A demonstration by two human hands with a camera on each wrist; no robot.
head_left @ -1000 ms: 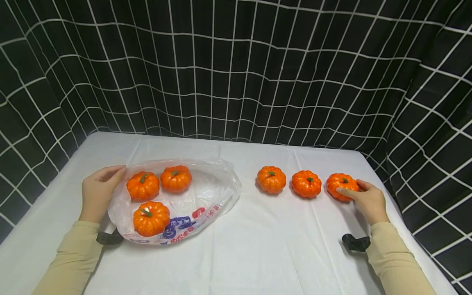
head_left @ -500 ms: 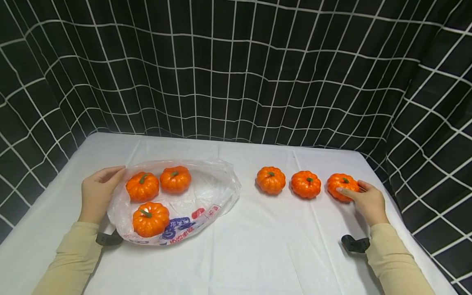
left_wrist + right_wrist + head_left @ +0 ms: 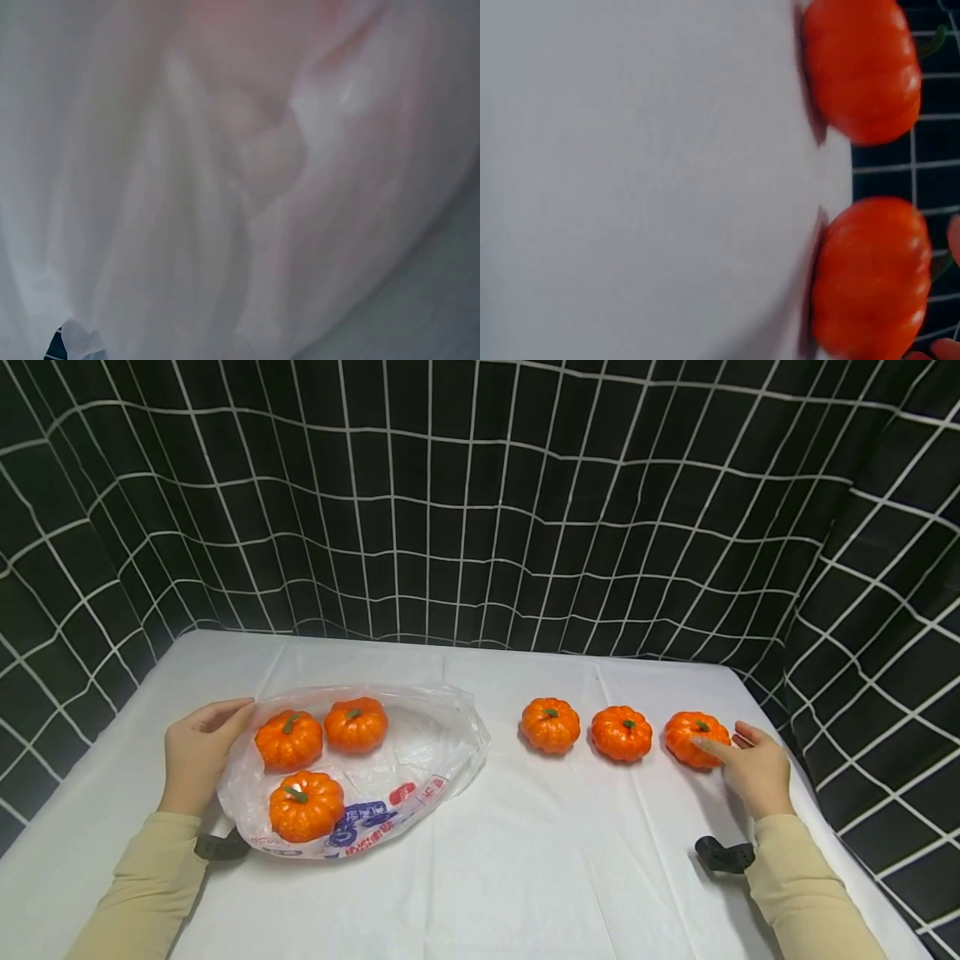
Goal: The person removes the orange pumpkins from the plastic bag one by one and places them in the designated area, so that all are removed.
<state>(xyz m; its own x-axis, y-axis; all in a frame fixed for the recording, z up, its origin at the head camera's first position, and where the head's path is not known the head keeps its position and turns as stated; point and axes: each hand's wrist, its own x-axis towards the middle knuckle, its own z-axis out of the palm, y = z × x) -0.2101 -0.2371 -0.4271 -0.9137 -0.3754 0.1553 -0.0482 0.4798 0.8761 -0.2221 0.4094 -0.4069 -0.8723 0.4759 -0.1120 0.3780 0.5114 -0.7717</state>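
At the left of the head view, my left hand [image 3: 198, 750] pinches the rim of a thin translucent plastic bag [image 3: 420, 752] with red and blue print. Through its wide mouth show three small orange pumpkins with green stems: one at the back left [image 3: 288, 742], one at the back right [image 3: 356, 727], one in front [image 3: 306, 808]. Bag film fills the blurred left wrist view. On the right, my right hand [image 3: 759, 770] is beside the rightmost pumpkin [image 3: 690, 735], thumb in front of it and fingers apart from its far side. The right wrist view shows this pumpkin [image 3: 871, 281] standing on the cloth.
Two more pumpkins, one in the middle [image 3: 622, 733] and one nearer the bag [image 3: 551, 727], stand in a row with the rightmost. A white cloth [image 3: 525, 860] covers the table. Black curtains with a white grid [image 3: 480, 510] surround its back and sides.
My right hand has loosened from the rightmost pumpkin and shifted slightly right, its fingers spreading off it. That pumpkin stays in place. The left hand and bag have hardly moved.
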